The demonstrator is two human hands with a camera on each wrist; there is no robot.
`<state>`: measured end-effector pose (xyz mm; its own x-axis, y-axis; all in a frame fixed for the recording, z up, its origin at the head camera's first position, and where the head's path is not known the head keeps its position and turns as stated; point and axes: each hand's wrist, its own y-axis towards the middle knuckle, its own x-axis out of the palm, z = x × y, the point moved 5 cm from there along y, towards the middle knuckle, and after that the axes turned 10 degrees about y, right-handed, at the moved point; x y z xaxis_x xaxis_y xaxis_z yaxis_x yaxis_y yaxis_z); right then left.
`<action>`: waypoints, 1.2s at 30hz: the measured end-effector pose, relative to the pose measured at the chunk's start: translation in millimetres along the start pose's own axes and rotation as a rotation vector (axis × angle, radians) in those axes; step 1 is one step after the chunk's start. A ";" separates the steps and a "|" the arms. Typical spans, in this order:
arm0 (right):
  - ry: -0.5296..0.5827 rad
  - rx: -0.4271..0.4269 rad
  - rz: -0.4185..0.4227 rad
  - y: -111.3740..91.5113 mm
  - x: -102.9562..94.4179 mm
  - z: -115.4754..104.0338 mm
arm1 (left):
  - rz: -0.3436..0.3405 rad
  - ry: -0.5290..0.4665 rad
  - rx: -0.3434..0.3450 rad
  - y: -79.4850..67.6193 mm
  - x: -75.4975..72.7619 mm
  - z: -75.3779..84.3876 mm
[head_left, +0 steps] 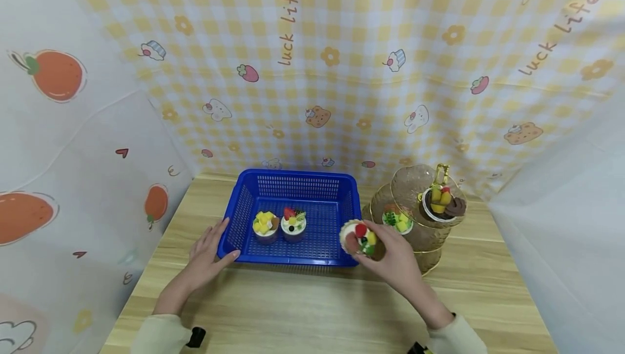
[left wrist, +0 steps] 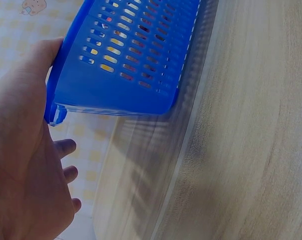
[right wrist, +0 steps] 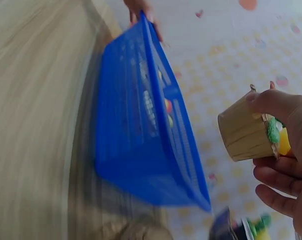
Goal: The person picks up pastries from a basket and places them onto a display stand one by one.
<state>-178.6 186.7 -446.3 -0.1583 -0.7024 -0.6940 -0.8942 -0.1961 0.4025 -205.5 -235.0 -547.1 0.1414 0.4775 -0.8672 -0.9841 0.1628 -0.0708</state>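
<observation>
My right hand (head_left: 394,259) grips a cupcake (head_left: 352,239) with a tan paper cup, white cream and fruit pieces on top. It is over the right front corner of a blue plastic basket (head_left: 293,260). In the right wrist view, the same cupcake (right wrist: 246,132) is tilted, thumb on one side and fingers on the other. My left hand (head_left: 207,255) touches the basket's left front corner, thumb by the front rim and fingers spread along the left side. Inside the basket stand a cupcake with yellow cubes (head_left: 266,227) and one with a strawberry (head_left: 293,225).
Right of the basket stands a tiered, gold-rimmed stand (head_left: 407,180). A chocolate cupcake (head_left: 441,204) sits on its upper tier and a green-and-yellow topped cupcake (head_left: 397,220) lower down. The wooden table (head_left: 303,310) meets a yellow checked curtain (head_left: 312,88) at the back.
</observation>
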 end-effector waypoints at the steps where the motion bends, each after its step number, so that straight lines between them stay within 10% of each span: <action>1: -0.001 0.005 0.020 -5.0 -5.3 3.8 | -0.001 0.001 -0.001 0.0 0.0 -0.1; 23: -0.039 0.255 0.272 -50.9 -94.8 81.5 | 0.015 0.005 0.005 -2.3 -0.2 -4.5; 36: -0.090 0.335 0.191 -30.7 -100.2 111.9 | 0.021 0.013 0.028 -0.6 1.1 0.7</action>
<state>-182.1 339.7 -455.9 -0.3574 -0.6391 -0.6811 -0.9300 0.1765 0.3223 -204.6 -234.0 -547.7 0.1189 0.4700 -0.8746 -0.9834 0.1774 -0.0384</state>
